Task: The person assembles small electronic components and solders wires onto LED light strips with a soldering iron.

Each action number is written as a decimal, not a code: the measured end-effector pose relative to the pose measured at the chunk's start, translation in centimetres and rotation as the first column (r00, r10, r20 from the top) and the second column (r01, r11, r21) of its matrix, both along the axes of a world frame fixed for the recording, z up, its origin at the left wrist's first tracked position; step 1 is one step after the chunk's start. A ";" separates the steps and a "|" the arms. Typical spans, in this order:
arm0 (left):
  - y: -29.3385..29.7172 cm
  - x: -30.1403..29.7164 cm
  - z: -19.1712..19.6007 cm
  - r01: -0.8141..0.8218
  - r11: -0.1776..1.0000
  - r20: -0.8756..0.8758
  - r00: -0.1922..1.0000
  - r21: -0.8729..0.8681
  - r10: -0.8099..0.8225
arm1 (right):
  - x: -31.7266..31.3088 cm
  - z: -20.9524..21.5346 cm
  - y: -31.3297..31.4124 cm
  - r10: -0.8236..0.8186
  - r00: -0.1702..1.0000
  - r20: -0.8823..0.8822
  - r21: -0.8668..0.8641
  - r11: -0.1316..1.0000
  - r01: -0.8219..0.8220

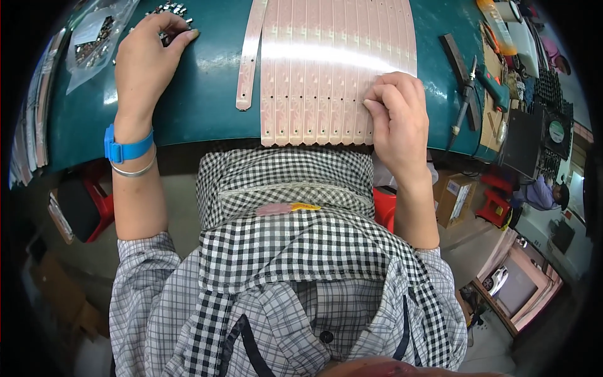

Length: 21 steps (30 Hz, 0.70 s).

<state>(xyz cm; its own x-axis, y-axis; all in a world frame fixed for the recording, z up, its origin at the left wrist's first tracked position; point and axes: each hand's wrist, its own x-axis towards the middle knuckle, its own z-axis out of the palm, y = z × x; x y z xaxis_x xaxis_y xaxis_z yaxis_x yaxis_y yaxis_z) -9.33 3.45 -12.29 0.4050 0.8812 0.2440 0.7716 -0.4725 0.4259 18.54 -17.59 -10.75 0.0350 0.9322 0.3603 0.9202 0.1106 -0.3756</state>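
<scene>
My left hand (146, 60) is at the far left of the green table, its fingers curled beside a loose pile of small shiny metal parts (173, 9). Thumb and forefinger are close together; whatever lies between them is too small to make out. Over the right side of a panel of pale pink strip circuit boards (314, 75), my right hand (402, 119) has thumb and forefinger pinched near a strip's surface. Its other fingers are folded, and I cannot see what the pinch holds. A single pale strip (247, 72) lies just left of the panel, slightly slanted.
A clear plastic bag of small parts (94, 47) lies at the far left. On the right are a dark bar (453, 53), a soldering iron (466, 100) with its cable, and a green-handled tool (494, 92). Beyond, a person in purple (539, 193) sits near red stools.
</scene>
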 end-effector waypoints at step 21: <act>-0.1 -0.8 -0.5 0.098 0.979 0.314 0.949 -0.178 -0.038 | 0.3 -0.3 0.1 -0.006 1.000 0.008 -0.034 0.999 0.006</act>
